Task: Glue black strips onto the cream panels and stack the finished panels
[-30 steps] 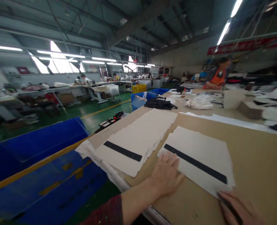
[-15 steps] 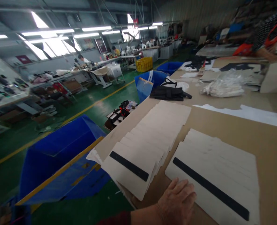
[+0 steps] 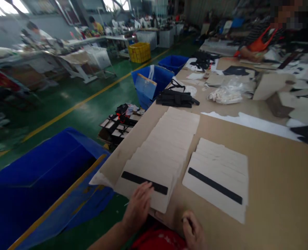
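My left hand (image 3: 139,205) rests on the near end of a fanned row of pale boards (image 3: 166,146), fingers stretched out and together. Its fingertips touch a black strip (image 3: 127,177) lying across the nearest board. My right hand (image 3: 194,231) is closed at the near table edge, thumb against curled fingers; what it holds, if anything, is too small to make out. Beyond it, to the right, lies a second overlapping row of pale boards (image 3: 221,159) with another black strip (image 3: 215,185) across its front board.
Below the left table edge stands a blue bin (image 3: 65,152). A black strapped bundle (image 3: 176,98), a clear plastic bag (image 3: 226,92) and white paper (image 3: 250,123) lie farther along the brown tabletop (image 3: 281,173). A co-worker in an orange apron (image 3: 260,41) works across it.
My left hand has moved from beside the right-hand row onto the left-hand row's strip. My right hand has come into view. The view has turned right and down.
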Tool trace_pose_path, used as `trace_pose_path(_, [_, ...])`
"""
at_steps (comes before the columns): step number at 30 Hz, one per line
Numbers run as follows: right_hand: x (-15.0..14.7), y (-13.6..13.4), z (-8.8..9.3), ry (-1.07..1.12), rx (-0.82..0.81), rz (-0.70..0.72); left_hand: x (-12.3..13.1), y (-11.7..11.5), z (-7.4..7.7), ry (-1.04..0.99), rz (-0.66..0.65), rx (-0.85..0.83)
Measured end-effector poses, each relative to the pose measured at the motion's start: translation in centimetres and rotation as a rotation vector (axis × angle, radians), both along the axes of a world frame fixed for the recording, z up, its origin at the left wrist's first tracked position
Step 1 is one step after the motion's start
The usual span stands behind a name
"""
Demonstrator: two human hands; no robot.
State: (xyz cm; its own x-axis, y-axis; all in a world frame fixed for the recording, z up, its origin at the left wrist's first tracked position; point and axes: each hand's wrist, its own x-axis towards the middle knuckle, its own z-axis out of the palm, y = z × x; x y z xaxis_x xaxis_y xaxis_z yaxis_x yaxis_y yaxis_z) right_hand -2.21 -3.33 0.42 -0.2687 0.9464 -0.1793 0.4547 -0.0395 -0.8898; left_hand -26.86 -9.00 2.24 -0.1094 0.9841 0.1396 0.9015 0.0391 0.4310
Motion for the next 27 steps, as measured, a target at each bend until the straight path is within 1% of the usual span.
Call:
trace_pose_path(2, [-2.4, -0.5, 0.2, 0.063, 0.010, 0.051, -3.8, -1.2, -0.6, 0.025, 0.144, 0.036])
trace_pose_path(4, [-3.9, -0.7, 0.4, 0.066, 0.029, 0.061, -6.9, -1.9, -1.7, 0.048, 0.213, 0.077])
trace_pose_path(6, [-4.8, -0.8, 0.4, 0.038, 0.050, 0.051, -9.0, -2.2, -3.2, 0.093, 0.266, 0.092])
trace_pose_path(8, [-5.2, -0.7, 0.2, 0.008, 0.063, 0.048, -10.1, -2.2, -4.6, 0.130, 0.327, 0.061])
trace_pose_path(10, [-5.2, -0.6, -0.1, -0.020, 0.063, 0.035, -10.3, -2.1, -5.5, 0.142, 0.406, -0.011])
trace_pose_path(11, [-5.1, -0.6, -0.3, -0.028, 0.055, 0.025, -10.1, -2.0, -5.7, 0.135, 0.445, -0.055])
trace_pose_path(13, [-4.9, -0.6, -0.3, -0.034, 0.019, 0.018, -9.6, -2.1, -5.7, 0.117, 0.496, -0.133])
trace_pose_path(17, [-4.8, -0.7, -0.3, -0.042, -0.041, 0.043, -8.7, -2.5, -5.1, 0.143, 0.485, -0.210])
trace_pose_path(21, [-5.8, -0.4, 0.2, -0.039, -0.080, 0.068, -8.5, -3.1, -5.2, 0.164, 0.490, -0.225])
trace_pose_path(24, [-7.1, 0.6, 0.6, -0.061, -0.109, 0.033, -8.4, -3.4, -5.4, 0.148, 0.482, -0.209])
trace_pose_path(27, [-8.7, 2.0, 0.3, -0.103, -0.069, -0.011, -8.3, -3.5, -5.5, 0.134, 0.479, -0.196])
